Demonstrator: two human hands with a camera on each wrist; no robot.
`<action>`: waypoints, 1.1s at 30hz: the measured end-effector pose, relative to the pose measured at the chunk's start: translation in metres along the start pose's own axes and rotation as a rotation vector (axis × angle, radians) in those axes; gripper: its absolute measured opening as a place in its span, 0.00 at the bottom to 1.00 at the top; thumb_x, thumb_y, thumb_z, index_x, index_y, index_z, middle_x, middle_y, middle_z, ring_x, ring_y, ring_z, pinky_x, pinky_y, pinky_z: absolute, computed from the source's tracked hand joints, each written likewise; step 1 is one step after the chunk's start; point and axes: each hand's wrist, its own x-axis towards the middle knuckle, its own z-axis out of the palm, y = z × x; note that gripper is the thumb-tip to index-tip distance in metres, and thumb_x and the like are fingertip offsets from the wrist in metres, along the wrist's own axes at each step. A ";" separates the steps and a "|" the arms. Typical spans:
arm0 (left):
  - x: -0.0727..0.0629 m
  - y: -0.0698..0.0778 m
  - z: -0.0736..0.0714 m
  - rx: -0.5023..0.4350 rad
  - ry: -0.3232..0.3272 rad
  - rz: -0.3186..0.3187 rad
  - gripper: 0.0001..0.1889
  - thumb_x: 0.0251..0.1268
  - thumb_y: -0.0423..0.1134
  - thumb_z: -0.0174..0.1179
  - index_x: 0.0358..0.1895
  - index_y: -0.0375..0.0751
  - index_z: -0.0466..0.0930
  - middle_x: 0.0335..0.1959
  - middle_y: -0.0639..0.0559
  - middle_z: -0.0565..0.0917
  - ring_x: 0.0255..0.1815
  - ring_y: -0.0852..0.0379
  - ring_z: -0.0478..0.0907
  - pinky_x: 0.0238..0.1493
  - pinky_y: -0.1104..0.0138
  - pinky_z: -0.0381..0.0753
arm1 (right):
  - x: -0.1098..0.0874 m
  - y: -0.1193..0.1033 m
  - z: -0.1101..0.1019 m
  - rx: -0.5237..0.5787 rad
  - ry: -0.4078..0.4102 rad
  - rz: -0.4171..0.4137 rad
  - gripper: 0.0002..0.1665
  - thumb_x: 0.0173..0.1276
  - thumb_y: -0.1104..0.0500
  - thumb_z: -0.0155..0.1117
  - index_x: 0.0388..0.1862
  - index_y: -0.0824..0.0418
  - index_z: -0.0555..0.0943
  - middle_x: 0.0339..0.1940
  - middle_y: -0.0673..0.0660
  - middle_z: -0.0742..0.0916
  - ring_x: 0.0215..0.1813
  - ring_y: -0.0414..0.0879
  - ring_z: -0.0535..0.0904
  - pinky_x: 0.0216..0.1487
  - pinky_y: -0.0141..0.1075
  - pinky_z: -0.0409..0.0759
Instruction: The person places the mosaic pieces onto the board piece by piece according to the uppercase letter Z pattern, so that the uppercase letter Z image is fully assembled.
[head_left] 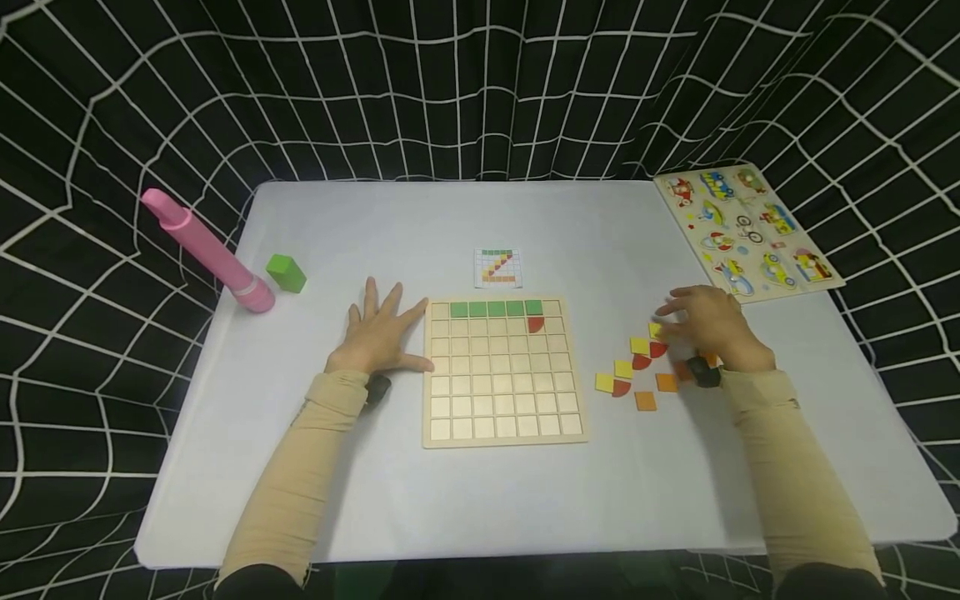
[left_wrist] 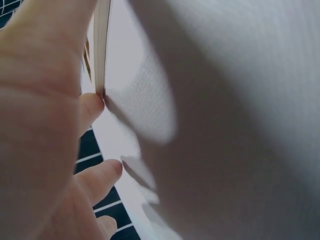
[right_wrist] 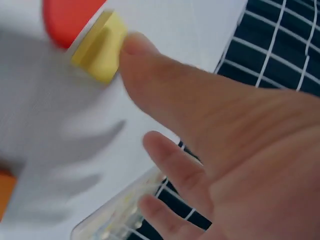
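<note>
A pale wooden grid board (head_left: 502, 364) lies in the middle of the table, with a row of green square tiles (head_left: 497, 309) near its top and a red quarter-round tile (head_left: 535, 324) under the last one. My left hand (head_left: 378, 333) is spread at the board's left side, thumb and a fingertip touching its edge. To the right, my right hand (head_left: 712, 321) hovers over loose tiles with its fingers loosely bent. Its thumb (right_wrist: 145, 55) is right at a yellow square tile (right_wrist: 102, 47), which lies beside a red tile (right_wrist: 70, 17). A small pattern card (head_left: 497, 267) lies behind the board.
More yellow squares (head_left: 604, 382), red quarter-rounds (head_left: 621, 388) and orange squares (head_left: 646, 401) lie right of the board. A picture puzzle board (head_left: 750, 233) occupies the far right corner. On the left are a pink marker-shaped stick (head_left: 213, 254) and a green block (head_left: 287, 273). Black netting surrounds the table.
</note>
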 end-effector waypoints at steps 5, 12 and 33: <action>0.000 0.000 0.000 0.002 0.005 0.003 0.60 0.49 0.69 0.73 0.84 0.56 0.52 0.87 0.36 0.38 0.83 0.25 0.18 0.79 0.25 0.38 | -0.002 0.009 0.005 -0.003 -0.038 0.049 0.22 0.64 0.56 0.74 0.56 0.64 0.87 0.75 0.73 0.73 0.76 0.77 0.60 0.73 0.81 0.47; 0.000 0.000 0.001 -0.002 0.009 0.000 0.59 0.49 0.69 0.73 0.84 0.56 0.52 0.87 0.36 0.38 0.83 0.25 0.18 0.79 0.25 0.37 | 0.000 0.014 0.009 0.037 0.004 0.048 0.18 0.63 0.57 0.75 0.48 0.67 0.89 0.75 0.74 0.74 0.78 0.79 0.55 0.75 0.81 0.40; -0.001 -0.001 0.001 0.006 0.010 0.001 0.59 0.49 0.68 0.73 0.84 0.56 0.52 0.87 0.37 0.40 0.84 0.25 0.19 0.78 0.25 0.40 | 0.066 -0.151 0.020 0.162 -0.031 -0.370 0.10 0.65 0.59 0.75 0.35 0.67 0.91 0.65 0.69 0.84 0.74 0.67 0.69 0.82 0.60 0.62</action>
